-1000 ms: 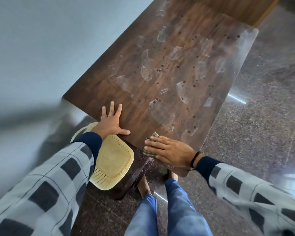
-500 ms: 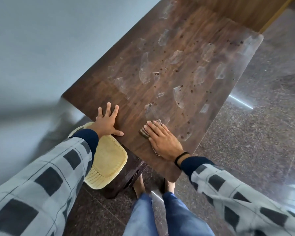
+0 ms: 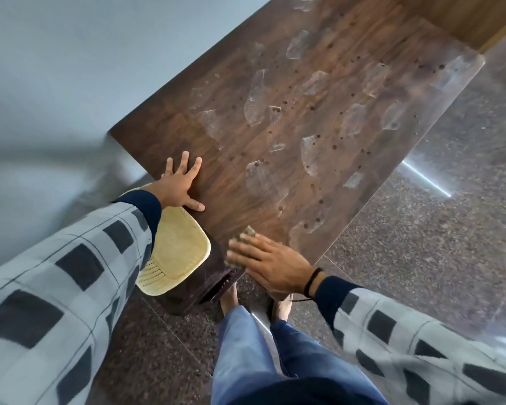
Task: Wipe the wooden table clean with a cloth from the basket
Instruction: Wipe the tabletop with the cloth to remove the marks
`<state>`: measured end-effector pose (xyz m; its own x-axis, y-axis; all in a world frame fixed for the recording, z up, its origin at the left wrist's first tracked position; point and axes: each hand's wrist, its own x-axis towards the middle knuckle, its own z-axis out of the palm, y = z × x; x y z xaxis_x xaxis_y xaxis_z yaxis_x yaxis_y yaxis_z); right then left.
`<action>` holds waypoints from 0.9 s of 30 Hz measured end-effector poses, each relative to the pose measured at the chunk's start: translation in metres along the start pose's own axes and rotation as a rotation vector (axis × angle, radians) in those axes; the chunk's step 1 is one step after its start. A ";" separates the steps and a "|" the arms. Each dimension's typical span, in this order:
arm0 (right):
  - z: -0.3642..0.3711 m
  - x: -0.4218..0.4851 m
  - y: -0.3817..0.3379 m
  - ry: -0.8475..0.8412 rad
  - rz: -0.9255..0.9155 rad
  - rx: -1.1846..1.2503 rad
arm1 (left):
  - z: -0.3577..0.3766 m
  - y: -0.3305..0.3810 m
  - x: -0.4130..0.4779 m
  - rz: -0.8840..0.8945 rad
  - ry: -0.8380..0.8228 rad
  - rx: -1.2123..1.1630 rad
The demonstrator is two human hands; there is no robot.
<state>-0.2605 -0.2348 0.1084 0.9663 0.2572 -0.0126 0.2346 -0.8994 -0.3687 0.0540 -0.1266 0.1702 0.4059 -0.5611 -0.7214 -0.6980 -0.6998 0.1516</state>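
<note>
1. The right hand (image 3: 270, 264) has drawn the cloth (image 3: 247, 232) back from further in on the desk (image 3: 158, 133) to its near edge, one stroke of a to-and-fro wipe.
2. Its grip is flat, with straight fingers pressing the cloth down. The left hand (image 3: 178, 185), spread wide, has stayed braced on the wood.
3. Pale smears (image 3: 256, 103) and dark specks lie beyond, so most of the wiping looks still ahead.
4. The cream basket (image 3: 176, 249) sits on a dark stand (image 3: 193, 290) beside the desk's end. Only its weave shows, and a sleeve hides the rest.
</note>
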 end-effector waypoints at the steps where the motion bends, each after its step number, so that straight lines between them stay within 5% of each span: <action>1: -0.005 -0.010 0.011 -0.045 -0.128 -0.018 | 0.000 0.001 0.000 -0.001 0.002 0.009; 4: -0.023 -0.012 0.045 -0.118 -0.237 -0.077 | -0.001 0.002 -0.001 -0.011 0.016 0.021; 8: -0.010 -0.004 0.026 0.069 0.161 -0.001 | 0.000 0.001 0.001 -0.006 0.009 0.016; 13: -0.024 -0.023 0.046 -0.130 -0.250 -0.065 | 0.000 0.002 0.001 -0.018 0.012 0.023; 19: -0.009 -0.012 0.021 0.076 0.212 -0.009 | 0.000 0.001 -0.001 -0.007 0.019 0.019; 27: -0.014 -0.022 0.033 -0.116 -0.133 -0.041 | -0.001 0.002 -0.003 -0.019 0.025 -0.004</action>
<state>-0.2726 -0.2749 0.1098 0.9083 0.4118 -0.0738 0.3661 -0.8677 -0.3363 0.0517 -0.1268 0.1738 0.4336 -0.5590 -0.7067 -0.6877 -0.7121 0.1413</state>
